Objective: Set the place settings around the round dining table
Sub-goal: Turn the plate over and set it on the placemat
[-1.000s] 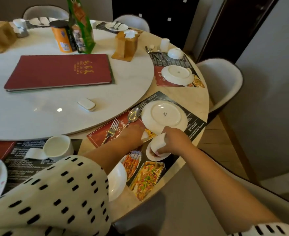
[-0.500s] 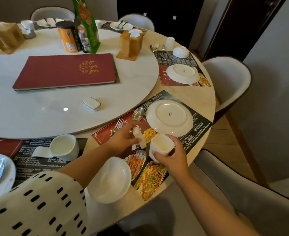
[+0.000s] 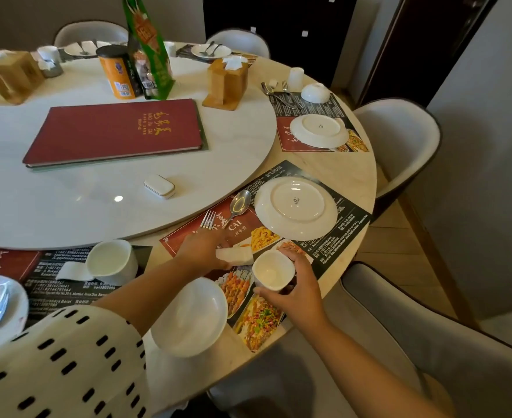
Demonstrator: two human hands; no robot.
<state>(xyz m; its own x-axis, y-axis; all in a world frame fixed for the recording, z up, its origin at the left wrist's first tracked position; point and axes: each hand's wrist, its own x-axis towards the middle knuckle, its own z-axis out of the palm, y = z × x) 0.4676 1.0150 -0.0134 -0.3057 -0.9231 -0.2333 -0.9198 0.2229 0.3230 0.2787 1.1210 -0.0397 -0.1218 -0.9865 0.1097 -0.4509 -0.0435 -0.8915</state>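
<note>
My right hand (image 3: 297,286) grips a small white cup (image 3: 272,272), upright, low over the printed placemat (image 3: 348,218) at the table's near right edge. My left hand (image 3: 206,248) lies on the mat and holds a small white spoon rest (image 3: 236,255) just left of the cup. An upside-down white plate (image 3: 295,208) sits on the far part of the mat, with a spoon (image 3: 239,203) and a fork (image 3: 208,220) to its left. A white bowl (image 3: 189,318) lies near the table edge, under my left forearm.
The white turntable (image 3: 97,200) carries a red menu (image 3: 119,131), a small white box (image 3: 159,186), a wooden holder (image 3: 226,81), a tin and a green bag. Another setting with an upside-down plate (image 3: 319,131) lies further right. Chairs (image 3: 399,149) ring the table; a cup (image 3: 112,260) stands at left.
My right hand has turned the cup from mouth-down over the mat to upright and moved it a little right. My left hand has kept hold of the spoon rest beside it.
</note>
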